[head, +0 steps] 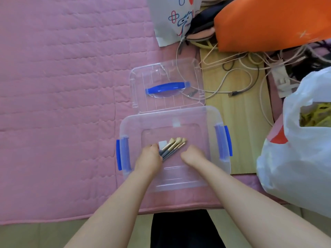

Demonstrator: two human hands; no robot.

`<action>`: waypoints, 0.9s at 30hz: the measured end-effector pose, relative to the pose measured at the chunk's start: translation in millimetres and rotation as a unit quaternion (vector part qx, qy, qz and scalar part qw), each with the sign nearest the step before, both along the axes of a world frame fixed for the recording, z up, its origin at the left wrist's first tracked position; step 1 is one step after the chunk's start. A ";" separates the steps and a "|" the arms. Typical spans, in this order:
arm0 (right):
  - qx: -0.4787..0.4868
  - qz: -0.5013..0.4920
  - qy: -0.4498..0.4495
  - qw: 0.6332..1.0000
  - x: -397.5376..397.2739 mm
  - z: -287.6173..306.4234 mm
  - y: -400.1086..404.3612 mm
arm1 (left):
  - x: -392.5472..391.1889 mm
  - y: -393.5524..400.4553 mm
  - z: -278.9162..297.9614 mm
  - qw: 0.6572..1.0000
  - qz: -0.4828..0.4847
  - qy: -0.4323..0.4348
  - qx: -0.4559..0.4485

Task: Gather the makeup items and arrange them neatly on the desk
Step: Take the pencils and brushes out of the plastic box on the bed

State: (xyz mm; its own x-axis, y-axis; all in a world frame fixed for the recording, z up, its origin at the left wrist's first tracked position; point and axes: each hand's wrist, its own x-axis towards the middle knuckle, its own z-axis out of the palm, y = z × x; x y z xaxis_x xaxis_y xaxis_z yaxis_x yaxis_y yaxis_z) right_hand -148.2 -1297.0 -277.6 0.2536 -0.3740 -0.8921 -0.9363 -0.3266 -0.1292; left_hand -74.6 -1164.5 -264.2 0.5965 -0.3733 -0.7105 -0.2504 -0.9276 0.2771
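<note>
A clear plastic storage box (211, 119) with blue side latches sits on a pink quilt. Inside it my left hand (148, 158) grips a bunch of makeup brushes (174, 144) with dark handles and pale bristle tips that point up and right. My right hand (192, 155) is also inside the box, just right of the brushes, with fingers curled under; I cannot tell if it holds anything. A small white item (162, 144) lies under the brush heads. The box's clear lid (166, 85) with a blue handle lies flat just beyond the box.
The pink quilt (62, 95) spreads to the left. Tangled cables (238, 76) lie on a wooden board at the right. An orange cushion (268, 22) and a printed white bag (172, 18) sit at the back, a white plastic bag (300, 149) at the right.
</note>
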 end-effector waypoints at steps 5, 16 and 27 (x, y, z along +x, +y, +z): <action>-0.037 -0.139 -0.014 0.990 8.3 -17.1 1.3 | 7.6 -9.0 -19.3 1.000 0.010 -0.008 0.010; -0.118 -0.152 0.010 0.981 16.1 -23.8 9.2 | 11.8 -9.3 -34.2 0.997 -0.046 -0.056 0.003; -0.062 -0.273 -0.032 0.959 15.8 -33.0 5.4 | 14.9 -12.6 -32.3 0.998 0.045 -0.027 -0.016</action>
State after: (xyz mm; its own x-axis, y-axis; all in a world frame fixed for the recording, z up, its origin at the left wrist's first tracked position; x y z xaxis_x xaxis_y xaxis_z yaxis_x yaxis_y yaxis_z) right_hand -132.4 -1291.7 -310.6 0.0419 -0.5680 -0.8220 -0.9637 0.1942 -0.1833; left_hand -59.6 -1177.1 -296.5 0.6666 -0.3380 -0.6644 -0.1811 -0.9380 0.2954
